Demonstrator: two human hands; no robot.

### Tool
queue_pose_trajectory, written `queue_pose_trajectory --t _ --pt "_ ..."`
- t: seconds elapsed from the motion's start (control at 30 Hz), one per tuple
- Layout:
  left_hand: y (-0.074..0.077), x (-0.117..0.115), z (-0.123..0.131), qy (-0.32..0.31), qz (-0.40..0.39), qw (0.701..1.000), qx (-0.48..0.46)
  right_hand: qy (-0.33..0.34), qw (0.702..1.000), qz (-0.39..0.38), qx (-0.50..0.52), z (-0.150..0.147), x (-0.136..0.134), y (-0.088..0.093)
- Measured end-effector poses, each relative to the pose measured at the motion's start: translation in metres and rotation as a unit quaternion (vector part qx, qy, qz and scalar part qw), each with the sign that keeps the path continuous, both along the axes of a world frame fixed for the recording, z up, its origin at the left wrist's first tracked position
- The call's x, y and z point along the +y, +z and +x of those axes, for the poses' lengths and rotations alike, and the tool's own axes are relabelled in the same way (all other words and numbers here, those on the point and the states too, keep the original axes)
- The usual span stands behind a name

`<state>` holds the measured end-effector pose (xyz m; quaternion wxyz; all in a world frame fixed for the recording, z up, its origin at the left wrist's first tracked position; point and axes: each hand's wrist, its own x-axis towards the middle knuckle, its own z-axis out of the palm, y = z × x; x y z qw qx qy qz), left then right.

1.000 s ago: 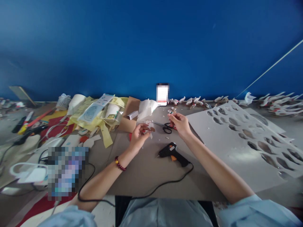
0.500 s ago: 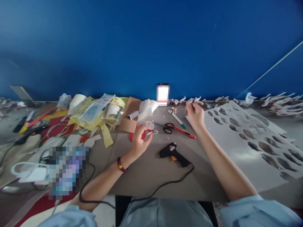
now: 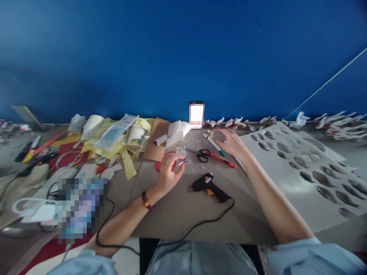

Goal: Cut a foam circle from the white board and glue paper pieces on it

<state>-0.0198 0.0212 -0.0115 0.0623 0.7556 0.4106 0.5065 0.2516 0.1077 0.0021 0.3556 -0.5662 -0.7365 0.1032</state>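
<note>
My left hand (image 3: 169, 170) is closed in a pinch on a small white paper piece (image 3: 182, 162) with a dark edge; its exact shape is too small to tell. Fingers apart, my right hand (image 3: 231, 142) hovers beside a white marker with a green cap (image 3: 215, 146) and some small pieces near its tip. Between the hands lie black-handled scissors (image 3: 203, 155) and a red cutter knife (image 3: 222, 159). A black hot glue gun (image 3: 210, 186) rests on the table nearer to me, its cord trailing left. A red piece (image 3: 159, 166) is partly hidden behind my left hand.
Perforated white sheets (image 3: 275, 168) cover the right side. Small white-and-red bird shapes (image 3: 229, 123) line the back. Brown cardboard (image 3: 156, 139), yellow paper and bags (image 3: 114, 137) crowd the left, with a white power strip (image 3: 43, 210) and a blurred-out device (image 3: 83, 210) nearer.
My right hand has moved slightly left and down from above the table's back, and its curled fingers have spread apart. My left hand stays nearly in place, still pinching the small piece.
</note>
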Motion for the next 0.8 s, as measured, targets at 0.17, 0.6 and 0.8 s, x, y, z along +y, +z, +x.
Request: queue_pose_trajectory --t 0.17,0.6,0.8 --pt "0.001 -0.001 -0.001 0.002 -0.015 1.0 -0.001 0.191 0.981 -0.029 -0.015 -0.032 -0.026 0.022" --pt "-0.002 0.0 0.0 0.009 0.003 1.0 0.003 0.29 0.956 -0.055 -0.006 -0.072 -0.058 0.034" --pt "-0.002 0.0 0.0 -0.006 0.008 1.0 -0.015 0.264 0.96 -0.087 0.03 -0.065 -0.05 0.036"
